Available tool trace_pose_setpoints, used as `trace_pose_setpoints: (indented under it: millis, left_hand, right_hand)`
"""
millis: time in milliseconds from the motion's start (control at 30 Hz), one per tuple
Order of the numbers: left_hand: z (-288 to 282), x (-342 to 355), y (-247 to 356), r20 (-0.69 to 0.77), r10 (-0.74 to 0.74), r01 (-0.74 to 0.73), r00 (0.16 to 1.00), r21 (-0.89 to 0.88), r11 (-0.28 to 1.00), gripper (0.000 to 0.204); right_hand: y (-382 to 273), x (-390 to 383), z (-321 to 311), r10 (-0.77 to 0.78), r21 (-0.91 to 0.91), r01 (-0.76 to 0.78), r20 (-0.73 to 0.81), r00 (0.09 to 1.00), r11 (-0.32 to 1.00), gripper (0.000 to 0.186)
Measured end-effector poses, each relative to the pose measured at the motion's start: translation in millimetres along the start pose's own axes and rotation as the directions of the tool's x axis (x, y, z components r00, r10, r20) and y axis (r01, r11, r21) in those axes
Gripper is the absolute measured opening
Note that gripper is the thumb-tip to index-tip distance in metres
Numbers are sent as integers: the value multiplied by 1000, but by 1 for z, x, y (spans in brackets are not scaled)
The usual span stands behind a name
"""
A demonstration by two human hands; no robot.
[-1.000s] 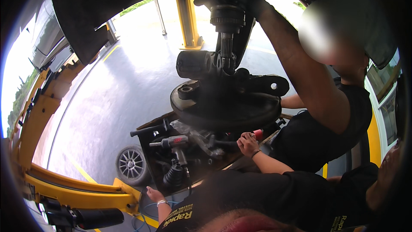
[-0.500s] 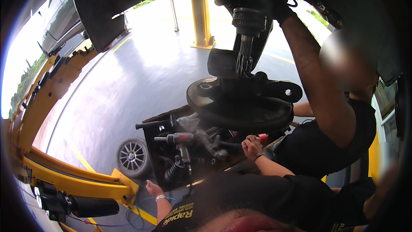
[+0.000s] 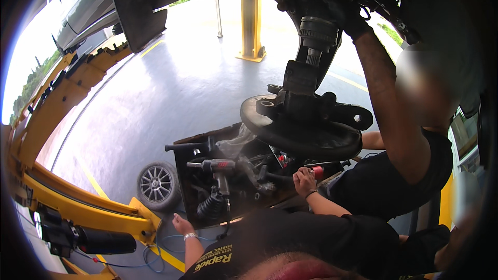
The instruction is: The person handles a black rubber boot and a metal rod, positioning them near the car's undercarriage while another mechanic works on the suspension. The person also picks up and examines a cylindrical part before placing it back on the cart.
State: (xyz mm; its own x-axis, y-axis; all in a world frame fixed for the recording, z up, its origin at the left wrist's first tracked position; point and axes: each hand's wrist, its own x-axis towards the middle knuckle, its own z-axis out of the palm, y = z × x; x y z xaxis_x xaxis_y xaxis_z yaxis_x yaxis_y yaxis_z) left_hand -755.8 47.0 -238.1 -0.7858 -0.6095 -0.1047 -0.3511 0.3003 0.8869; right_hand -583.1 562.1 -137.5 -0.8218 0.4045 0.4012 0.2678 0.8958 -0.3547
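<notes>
Closest to us, our left hand [image 3: 182, 224] sits at the 7 o'clock corner of the black tool tray [image 3: 179, 176], and we cannot tell whether it is released or clenched. Our right hand [image 3: 304, 180] reaches into the tray's 3 o'clock end, fingers curled down on a red-handled tool [image 3: 317, 172]; whether they truly clasp it we cannot tell either. Over the last second our view shifts, yet both hands stay where they were and the tool still lies in the tray, so we judge it is not picked up yet. Its long axis runs roughly from 9 to 3 o'clock, the red handle pointing toward 3. Toward 9 o'clock from it lies an impact wrench [image 3: 218, 166], nose toward 9, grip hanging toward 6. Just above the tray hangs a brake disc [image 3: 311, 142], nearly flat, and a drive shaft [image 3: 317, 33] rises from it toward 12, where a co-worker's gloved hand [image 3: 355, 23] keeps gripping. Farther off, a loose wheel [image 3: 157, 184] lies on the grey floor at the tray's 9 o'clock side, and a yellow lift post [image 3: 250, 21] stands at 12.
</notes>
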Motion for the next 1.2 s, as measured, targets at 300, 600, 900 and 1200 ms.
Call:
trace_pose_setpoints:
  millis: [300, 600, 900, 1200]
  left_hand:
    - [0, 2, -4, 3, 23, -23, 1000, 17, 1000, 58]
    - [-4, -3, 7, 8, 62, -62, 998, 96, 993, 60]
    - [-6, -3, 11, 33, 81, -85, 996, 144, 986, 61]
    - [-5, 2, 7, 46, 22, -27, 999, 110, 994, 56]
  right_hand:
    - [-1, 0, -1, -17, -26, 17, 17, 1000, 1000, 20]
    - [1, 2, 1, 1, -31, 0, 28, 1000, 1000, 21]
    - [2, 0, 4, 6, -50, -7, -18, 1000, 999, 25]
    - [2, 0, 4, 25, -60, -26, -17, 1000, 998, 24]
